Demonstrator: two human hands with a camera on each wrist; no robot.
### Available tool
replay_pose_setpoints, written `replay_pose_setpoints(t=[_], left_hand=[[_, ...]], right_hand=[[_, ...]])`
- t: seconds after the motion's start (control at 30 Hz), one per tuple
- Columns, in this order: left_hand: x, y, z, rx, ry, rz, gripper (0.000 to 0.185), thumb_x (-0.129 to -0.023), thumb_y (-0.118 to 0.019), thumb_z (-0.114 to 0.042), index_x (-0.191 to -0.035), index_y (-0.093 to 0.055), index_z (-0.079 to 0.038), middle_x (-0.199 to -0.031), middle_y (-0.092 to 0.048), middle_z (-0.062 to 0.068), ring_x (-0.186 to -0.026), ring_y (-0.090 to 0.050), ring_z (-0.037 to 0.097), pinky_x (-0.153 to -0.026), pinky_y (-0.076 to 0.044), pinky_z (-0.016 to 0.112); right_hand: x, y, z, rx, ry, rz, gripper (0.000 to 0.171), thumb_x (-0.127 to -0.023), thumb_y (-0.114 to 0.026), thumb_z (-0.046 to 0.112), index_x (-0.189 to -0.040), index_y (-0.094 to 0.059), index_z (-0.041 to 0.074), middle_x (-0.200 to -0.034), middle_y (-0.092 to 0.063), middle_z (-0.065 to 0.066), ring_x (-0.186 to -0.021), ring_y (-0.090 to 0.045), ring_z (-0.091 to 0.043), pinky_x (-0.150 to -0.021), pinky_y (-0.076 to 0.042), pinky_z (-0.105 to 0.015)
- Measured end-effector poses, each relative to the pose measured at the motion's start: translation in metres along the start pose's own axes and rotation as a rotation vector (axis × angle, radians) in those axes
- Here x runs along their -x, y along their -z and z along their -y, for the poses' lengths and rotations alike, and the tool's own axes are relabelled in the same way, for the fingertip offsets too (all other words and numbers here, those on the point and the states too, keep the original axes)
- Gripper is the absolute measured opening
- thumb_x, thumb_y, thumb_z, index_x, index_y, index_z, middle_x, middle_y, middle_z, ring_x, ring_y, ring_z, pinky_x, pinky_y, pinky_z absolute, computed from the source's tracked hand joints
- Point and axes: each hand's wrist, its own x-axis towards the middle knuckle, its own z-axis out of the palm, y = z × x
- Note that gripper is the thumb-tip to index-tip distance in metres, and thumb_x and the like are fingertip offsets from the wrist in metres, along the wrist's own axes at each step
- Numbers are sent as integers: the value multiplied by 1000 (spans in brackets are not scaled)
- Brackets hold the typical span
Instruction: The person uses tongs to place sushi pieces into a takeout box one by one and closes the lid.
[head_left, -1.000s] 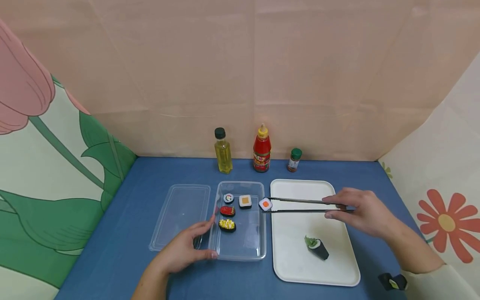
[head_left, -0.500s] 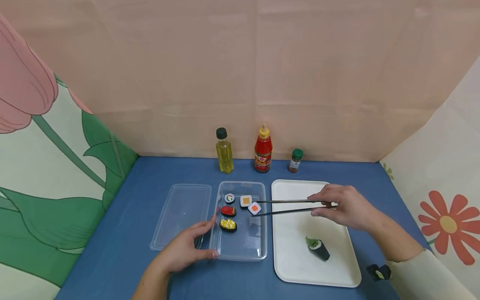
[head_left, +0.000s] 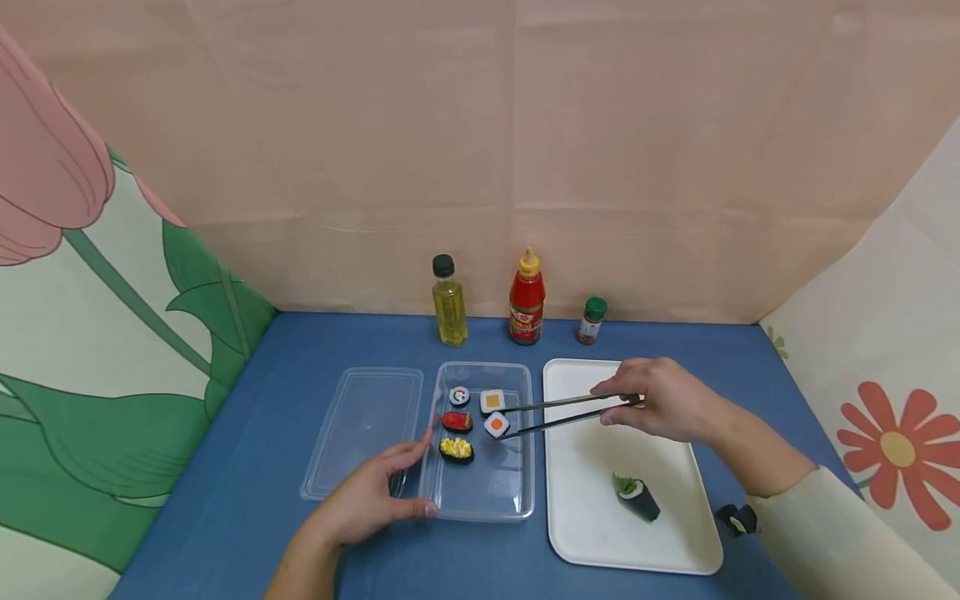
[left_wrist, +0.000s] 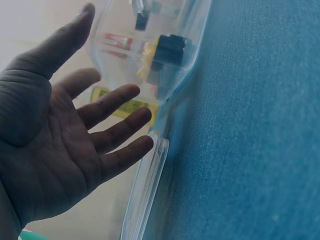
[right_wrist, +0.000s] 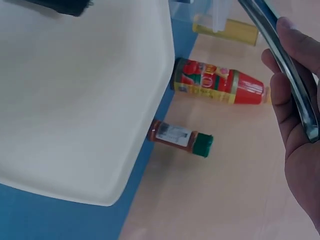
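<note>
My right hand (head_left: 660,400) grips a pair of metal tongs (head_left: 555,423), also seen in the right wrist view as a shiny bar (right_wrist: 285,60). Between the tong tips is a white sushi piece with an orange centre (head_left: 497,425), over the clear plastic container (head_left: 480,500). Inside that container are a small round roll (head_left: 459,396), a red-topped sushi (head_left: 457,422), a yellow-topped sushi (head_left: 456,451) and a square piece with a yellow-orange centre (head_left: 492,402). My left hand (head_left: 375,483) has its fingers spread along the container's left side.
A clear lid (head_left: 367,425) lies left of the container. On the white tray (head_left: 600,525) at the right is a hand roll (head_left: 637,497). Another dark piece (head_left: 737,520) sits near my right sleeve. Behind stand an oil bottle (head_left: 450,308), a red sauce bottle (head_left: 527,304) and a spice jar (head_left: 591,321).
My right hand has moved left with the tongs, carrying the orange-centred sushi from the container's right rim to beside the square piece. The left hand stays put.
</note>
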Motion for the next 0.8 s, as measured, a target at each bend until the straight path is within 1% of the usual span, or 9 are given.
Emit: replay_pose_setpoints(t=[0.27,0.53,0.67,0.8], left_hand=[[0,0,-1,12,3,0,99,-75,-94,-38,-159,-43,-29,-161,-42,14,-148,-35,45,-114,-28,71],[0,0,0,10,-14,-5,97,-77,-93,-37,-159,-43,-29,-161,-42,14,-148,-35,45,-114,-29,70],[0,-1,1,4,-14,-7,96,-77,-93,-38,-159,-43,-30,-160,-42,14,-148,-35,45,-114,-29,70],[1,-1,0,-5,-9,-12,97,-76,-93,-39,-159,-44,-30,-160,-43,16,-147,-36,46,-113,-30,70]], right_hand=[[-25,8,10,45,-20,119,34,-85,-89,24,-117,-81,16,-90,-68,13,-74,-57,0,-61,-53,-21],[-44,8,17,60,-4,175,33,-86,-88,23,-116,-81,14,-95,-72,8,-79,-59,-2,-64,-54,-22],[-55,7,18,62,-18,208,32,-86,-88,22,-115,-81,13,-92,-71,11,-78,-57,-5,-63,-53,-22],[-67,7,23,108,-24,238,31,-84,-89,23,-113,-82,15,-87,-71,13,-78,-54,-6,-64,-51,-23]])
